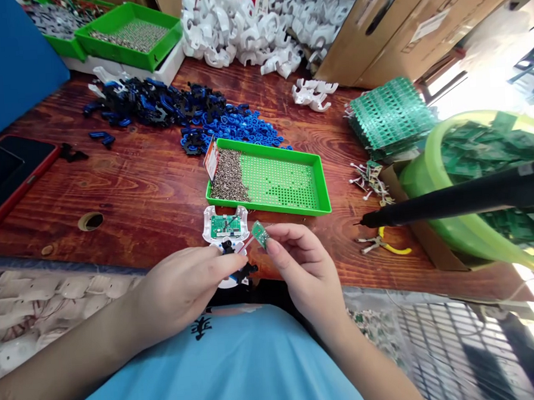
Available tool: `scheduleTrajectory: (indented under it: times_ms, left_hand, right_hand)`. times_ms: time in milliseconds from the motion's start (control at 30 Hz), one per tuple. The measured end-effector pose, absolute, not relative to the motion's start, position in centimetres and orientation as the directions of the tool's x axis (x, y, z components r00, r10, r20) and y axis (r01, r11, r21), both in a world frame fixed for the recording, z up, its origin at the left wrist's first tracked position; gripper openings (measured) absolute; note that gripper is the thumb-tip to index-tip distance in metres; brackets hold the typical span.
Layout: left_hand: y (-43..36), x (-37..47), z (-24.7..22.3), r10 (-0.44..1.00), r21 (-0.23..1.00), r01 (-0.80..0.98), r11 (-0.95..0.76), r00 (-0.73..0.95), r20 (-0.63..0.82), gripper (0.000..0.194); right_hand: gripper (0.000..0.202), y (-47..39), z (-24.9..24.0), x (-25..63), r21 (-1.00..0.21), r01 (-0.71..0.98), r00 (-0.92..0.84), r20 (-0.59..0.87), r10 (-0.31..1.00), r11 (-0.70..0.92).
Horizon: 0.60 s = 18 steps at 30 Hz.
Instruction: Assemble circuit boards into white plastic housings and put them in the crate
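Observation:
Between thumb and fingers, my right hand (pixel 304 264) pinches a small green circuit board (pixel 260 234). Thin red and white wires run from that board toward a white plastic shell (pixel 209 225) at the table's front edge. A larger green board (pixel 225 226) lies in the shell's upper part. My left hand (pixel 191 281) is closed over the lower part of the shell, beside black pieces (pixel 244 273); its fingertips are partly hidden, and what they grip cannot be made out.
Just beyond the shell stands a green tray (pixel 284 181) with screws. Blue and black parts (pixel 154 104) are heaped behind it. At right are yellow-handled pliers (pixel 395 249), a black tool (pixel 450 199) reaching over the table, a tub (pixel 419 156) and stacked green boards (pixel 390 116).

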<state>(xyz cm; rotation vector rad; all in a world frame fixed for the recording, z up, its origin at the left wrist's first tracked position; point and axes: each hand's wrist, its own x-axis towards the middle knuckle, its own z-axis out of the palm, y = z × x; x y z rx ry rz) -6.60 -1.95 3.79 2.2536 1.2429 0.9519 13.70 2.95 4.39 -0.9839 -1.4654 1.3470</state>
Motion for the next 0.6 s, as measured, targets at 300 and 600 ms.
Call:
scheduleTrajectory:
  times_ms: [300,600]
  left_hand:
    - [-2.6,-5.5,3.4,0.938,0.892,0.335,-0.303,0.269,0.218,0.04]
    - [-2.2,-4.2,3.3,0.985,0.961,0.216,-0.174,0.046,0.168,0.025]
  right_hand:
    - [0.017,2.8,3.7,13.8,-0.991,-0.002,-0.281,0.131,0.951,0.136]
    - [0.021,2.5,3.9,14.0,-0.944,0.151,-0.381,0.218,0.899,0.293]
